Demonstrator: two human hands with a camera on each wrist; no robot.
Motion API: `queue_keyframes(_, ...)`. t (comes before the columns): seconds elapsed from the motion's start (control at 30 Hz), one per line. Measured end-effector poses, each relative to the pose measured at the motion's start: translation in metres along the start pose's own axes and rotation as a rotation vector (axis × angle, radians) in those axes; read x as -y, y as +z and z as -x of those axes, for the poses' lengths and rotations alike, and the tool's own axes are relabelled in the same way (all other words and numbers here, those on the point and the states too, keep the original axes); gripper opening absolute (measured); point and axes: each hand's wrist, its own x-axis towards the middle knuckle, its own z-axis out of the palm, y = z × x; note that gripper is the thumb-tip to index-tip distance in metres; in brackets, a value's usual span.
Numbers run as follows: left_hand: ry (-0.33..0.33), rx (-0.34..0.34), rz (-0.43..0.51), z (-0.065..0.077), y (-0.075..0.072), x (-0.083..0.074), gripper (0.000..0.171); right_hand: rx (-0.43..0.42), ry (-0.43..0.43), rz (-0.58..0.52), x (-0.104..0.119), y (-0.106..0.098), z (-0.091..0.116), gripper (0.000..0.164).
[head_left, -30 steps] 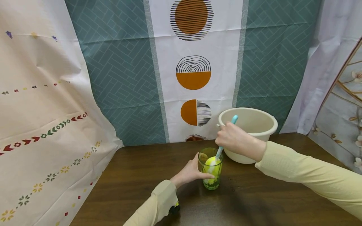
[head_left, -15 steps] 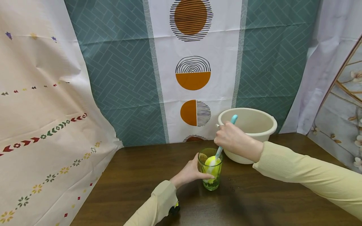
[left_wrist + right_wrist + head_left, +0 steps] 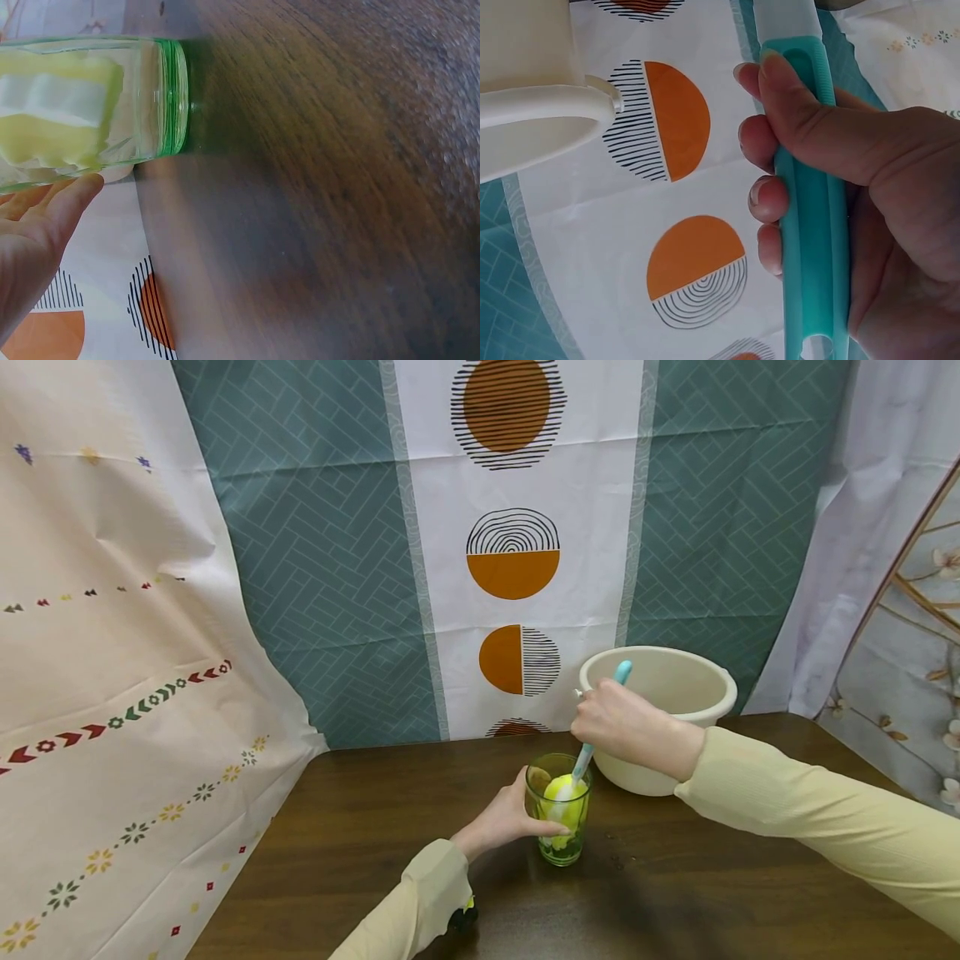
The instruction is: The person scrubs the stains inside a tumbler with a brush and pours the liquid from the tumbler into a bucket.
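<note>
A tall green-tinted glass point(image 3: 561, 853) stands upright on the brown table, and my left hand point(image 3: 504, 814) grips its side with the thumb across the front. Inside the glass is the yellow and white sponge head point(image 3: 567, 788) of a bottle brush, which also shows through the glass wall in the left wrist view point(image 3: 56, 105). My right hand point(image 3: 628, 727) holds the brush by its turquoise handle point(image 3: 810, 225) above the rim, fingers wrapped round and thumb laid along it. The handle leans to the right, its end sticking up past the fist.
A cream plastic basin point(image 3: 656, 783) stands just behind and right of the glass, partly hidden by my right forearm. Patterned curtains point(image 3: 330, 577) close off the back and sides of the table point(image 3: 360, 793). A small dark strap-like thing point(image 3: 462, 917) shows at my left wrist.
My right hand and the brush shift only very slightly, with the sponge head staying inside the glass. My left hand keeps its hold and the glass stays in place.
</note>
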Motion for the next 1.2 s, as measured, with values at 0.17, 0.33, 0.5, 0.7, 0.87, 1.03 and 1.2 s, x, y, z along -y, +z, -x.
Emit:
queue_keyframes(0.17,-0.003,0.007,0.013,0.000,0.000,0.000,0.071,-0.018,0.004,0.000,-0.002,0.000,0.001,0.031)
queue_keyframes(0.33,-0.006,0.018,0.032,0.000,0.000,0.001,0.070,-0.031,0.022,0.000,0.000,0.000,0.002,0.032)
queue_keyframes(0.5,-0.006,0.021,0.037,0.000,0.001,0.002,0.070,-0.001,0.043,0.000,0.003,-0.004,-0.002,0.029)
queue_keyframes(0.7,0.003,0.019,0.038,0.000,0.000,0.001,0.070,0.057,0.043,0.043,0.007,-0.010,-0.009,0.023)
queue_keyframes(0.87,-0.001,0.019,0.035,-0.001,-0.001,0.001,0.070,0.055,0.044,0.077,0.007,-0.013,-0.010,0.022)
queue_keyframes(1.03,-0.005,0.021,0.033,-0.001,0.000,0.001,0.071,0.054,0.039,0.094,0.005,-0.016,-0.010,0.022)
queue_keyframes(1.2,-0.007,0.015,0.020,0.000,0.000,0.001,0.071,0.030,0.006,0.081,0.000,-0.015,-0.008,0.026)
